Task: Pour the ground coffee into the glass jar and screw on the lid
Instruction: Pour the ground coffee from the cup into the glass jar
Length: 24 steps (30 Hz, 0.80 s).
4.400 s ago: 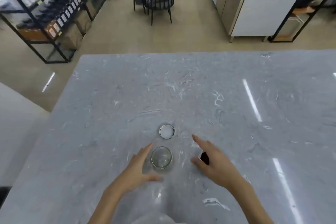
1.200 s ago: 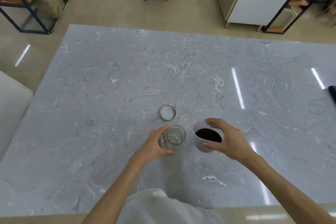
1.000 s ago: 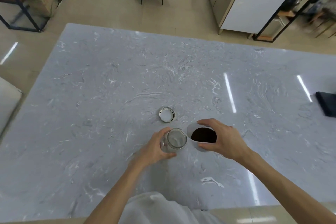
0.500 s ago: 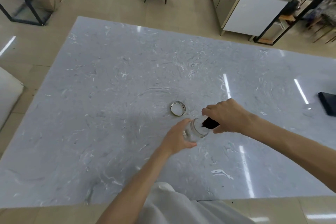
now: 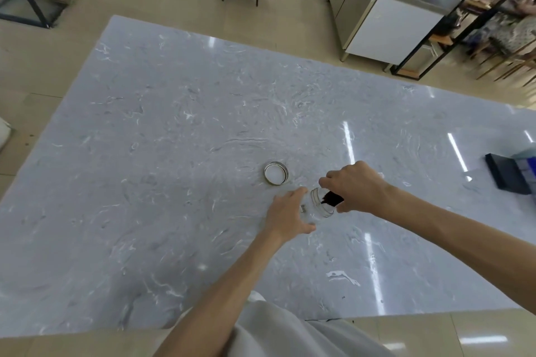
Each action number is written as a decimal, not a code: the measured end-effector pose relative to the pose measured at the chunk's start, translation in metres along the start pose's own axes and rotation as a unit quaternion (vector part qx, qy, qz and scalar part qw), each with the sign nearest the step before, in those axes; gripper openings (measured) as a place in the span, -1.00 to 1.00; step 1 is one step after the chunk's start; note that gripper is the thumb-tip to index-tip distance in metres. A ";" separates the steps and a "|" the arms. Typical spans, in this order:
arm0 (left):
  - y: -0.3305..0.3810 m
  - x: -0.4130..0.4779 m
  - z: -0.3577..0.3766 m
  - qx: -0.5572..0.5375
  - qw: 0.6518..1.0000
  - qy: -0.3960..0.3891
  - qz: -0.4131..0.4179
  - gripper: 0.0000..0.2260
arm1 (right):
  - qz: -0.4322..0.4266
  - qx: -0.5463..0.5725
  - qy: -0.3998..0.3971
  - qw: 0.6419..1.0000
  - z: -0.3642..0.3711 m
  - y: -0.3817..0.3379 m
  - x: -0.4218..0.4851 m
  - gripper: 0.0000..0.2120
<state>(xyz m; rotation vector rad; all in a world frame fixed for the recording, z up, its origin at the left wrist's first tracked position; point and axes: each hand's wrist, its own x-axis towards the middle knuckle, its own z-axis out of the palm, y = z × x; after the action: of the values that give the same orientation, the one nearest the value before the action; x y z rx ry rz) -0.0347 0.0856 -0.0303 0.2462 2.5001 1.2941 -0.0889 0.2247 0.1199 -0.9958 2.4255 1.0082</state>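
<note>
Near the front of the grey marble table [image 5: 174, 153], I see my left hand [image 5: 285, 216] wrapped around the glass jar [image 5: 319, 207], my right hand [image 5: 358, 188] tipping a mostly hidden cup of ground coffee [image 5: 332, 198] into its mouth, the lid [image 5: 275, 173] just beyond.

No text, label, brand, number or sign can be read anywhere in this view.
</note>
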 end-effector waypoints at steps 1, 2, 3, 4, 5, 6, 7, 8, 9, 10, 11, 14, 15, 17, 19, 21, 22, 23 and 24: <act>0.002 0.001 0.001 0.007 1.000 -0.001 -0.001 -0.24 | -0.003 -0.004 -0.005 1.000 0.000 0.000 0.001 -0.54; 0.003 0.002 0.001 0.016 1.000 -0.002 -0.002 -0.24 | -0.007 -0.008 -0.009 1.000 0.000 0.000 0.002 -0.55; 0.005 0.003 0.001 0.025 1.000 -0.004 -0.002 -0.24 | -0.010 -0.014 -0.012 1.000 -0.001 0.000 0.003 -0.56; 0.007 0.004 0.001 0.033 0.999 -0.006 -0.003 -0.23 | -0.013 -0.022 -0.013 1.000 -0.001 0.000 0.004 -0.57; 0.008 0.005 0.001 0.038 0.999 -0.008 -0.004 -0.23 | -0.015 -0.032 -0.015 0.999 -0.002 0.000 0.005 -0.59; 0.008 0.006 0.000 0.041 0.999 -0.009 -0.006 -0.22 | -0.018 -0.043 -0.017 0.999 -0.003 0.000 0.006 -0.61; 0.009 0.007 0.000 0.041 0.999 -0.008 -0.007 -0.22 | -0.023 -0.054 -0.019 0.998 -0.004 -0.001 0.008 -0.62; 0.009 0.007 0.000 0.042 0.999 -0.006 -0.008 -0.23 | -0.028 -0.065 -0.021 0.997 -0.005 -0.001 0.010 -0.63; 0.009 0.008 0.000 0.040 0.999 -0.003 -0.010 -0.23 | -0.033 -0.073 -0.022 0.997 -0.006 -0.001 0.011 -0.63; 0.010 0.008 0.000 0.036 0.999 -0.001 -0.013 -0.24 | -0.037 -0.077 -0.022 0.996 -0.007 -0.001 0.013 -0.62; 0.010 0.009 -0.001 0.032 0.999 0.000 -0.015 -0.25 | -0.042 -0.080 -0.024 0.996 -0.009 0.000 0.014 -0.61; 0.014 0.012 -0.003 0.017 1.000 -0.003 -0.016 -0.24 | -0.055 -0.098 -0.025 0.993 -0.016 0.003 0.015 -0.59; 0.017 0.013 -0.005 0.011 1.000 0.000 -0.015 -0.24 | -0.058 -0.108 -0.021 0.992 -0.019 0.006 0.015 -0.58; 0.023 0.017 -0.009 0.003 1.000 0.015 -0.013 -0.24 | -0.058 -0.127 -0.011 0.990 -0.027 0.013 0.013 -0.60; 0.031 0.023 -0.015 -0.005 1.000 0.029 -0.008 -0.24 | -0.051 -0.136 -0.010 0.989 -0.036 0.023 0.010 -0.61; 0.039 0.029 -0.022 -0.016 0.999 0.035 -0.004 -0.23 | -0.043 -0.141 -0.017 0.989 -0.048 0.033 0.008 -0.61; 0.043 0.032 -0.025 -0.018 0.999 0.036 -0.004 -0.21 | -0.040 -0.144 -0.019 0.989 -0.054 0.038 0.007 -0.60; 0.048 0.036 -0.029 -0.015 0.999 0.038 -0.003 -0.19 | -0.038 -0.147 -0.020 0.988 -0.059 0.043 0.005 -0.61; 0.052 0.039 -0.032 -0.008 0.999 0.042 -0.002 -0.17 | -0.036 -0.149 -0.020 0.988 -0.065 0.047 0.004 -0.61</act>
<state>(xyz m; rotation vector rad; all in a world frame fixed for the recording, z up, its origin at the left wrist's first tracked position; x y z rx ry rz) -0.0824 0.1021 0.0218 0.1869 2.5572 1.3478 -0.1273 0.2000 0.1854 -1.1372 2.2311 1.3798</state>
